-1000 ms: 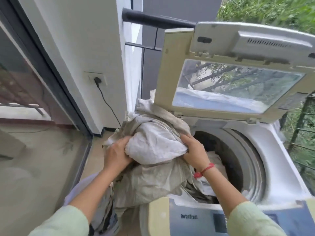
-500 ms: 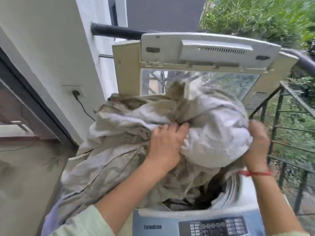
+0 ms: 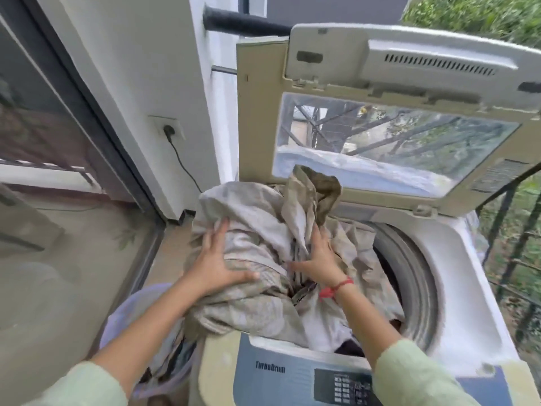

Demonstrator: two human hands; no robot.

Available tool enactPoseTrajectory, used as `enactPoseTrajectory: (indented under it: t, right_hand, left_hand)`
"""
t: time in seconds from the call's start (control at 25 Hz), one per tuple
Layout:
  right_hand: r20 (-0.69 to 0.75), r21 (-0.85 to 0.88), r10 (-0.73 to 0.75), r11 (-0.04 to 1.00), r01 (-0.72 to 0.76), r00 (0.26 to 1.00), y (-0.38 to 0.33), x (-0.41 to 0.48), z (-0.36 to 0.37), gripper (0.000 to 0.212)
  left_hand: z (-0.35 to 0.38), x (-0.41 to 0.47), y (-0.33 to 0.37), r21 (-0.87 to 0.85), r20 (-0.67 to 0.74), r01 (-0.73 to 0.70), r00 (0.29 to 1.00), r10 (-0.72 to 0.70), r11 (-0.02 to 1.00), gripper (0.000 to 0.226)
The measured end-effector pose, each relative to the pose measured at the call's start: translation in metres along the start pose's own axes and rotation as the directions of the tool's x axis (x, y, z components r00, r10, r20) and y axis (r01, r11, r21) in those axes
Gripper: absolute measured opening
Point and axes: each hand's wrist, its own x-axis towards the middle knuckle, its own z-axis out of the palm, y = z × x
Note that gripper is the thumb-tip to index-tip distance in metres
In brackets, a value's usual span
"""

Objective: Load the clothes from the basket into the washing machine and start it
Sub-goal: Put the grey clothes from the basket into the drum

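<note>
Grip: both hands lie flat with fingers spread on a bundle of pale cloth (image 3: pixel 257 230), pressing rather than clasping.
Left hand (image 3: pixel 218 263): palm down on the bundle's 9 o'clock side, thumb pointing toward 3 o'clock.
Right hand (image 3: pixel 317 259): pressed into a fold at the bundle's centre (a red thread circles the wrist).
Cloth: heaped over the drum mouth (image 3: pixel 409 276) of the washing machine (image 3: pixel 474 303), spilling past the rim at 9 o'clock; a darker olive corner sticks up at 12 o'clock.
Lid (image 3: pixel 409 112): raised, at 12 o'clock behind the bundle.
Basket (image 3: pixel 123 317): lilac, at 8 o'clock beside the machine, striped fabric inside.
Control panel (image 3: pixel 345 385): at 6 o'clock, untouched.
</note>
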Motion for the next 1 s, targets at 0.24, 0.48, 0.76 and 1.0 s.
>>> enactPoseTrajectory:
  t: [0.24,0.48,0.76,1.0]
  right_hand:
    - [-0.304,0.082,0.047,0.996,-0.024,0.952,0.031,0.013,0.013,0.036]
    - [-0.471,0.19,-0.051,0.969,0.158,0.881,0.024,-0.045,-0.131,0.038]
    - [-0.963,-0.15,-0.14,0.988,-0.026,0.23,0.053,-0.113,-0.203,0.013]
    - [0.098,-0.714,0.353,0.676,-0.181,0.931,0.091,-0.083,-0.121,0.043]
  left_hand:
    - [0.028,0.0,0.0,0.261,-0.329,-0.053,0.934,0.141,0.964,0.054]
    - [-0.014,-0.008,0.042,0.46,-0.294,-0.353,0.805,0.515,0.815,0.032]
    - [-0.022,0.006,0.108,0.396,-0.391,-0.48,0.683,0.617,0.783,0.046]
    - [0.052,0.029,0.099,0.656,0.07,-0.343,0.915,0.398,0.672,0.06]
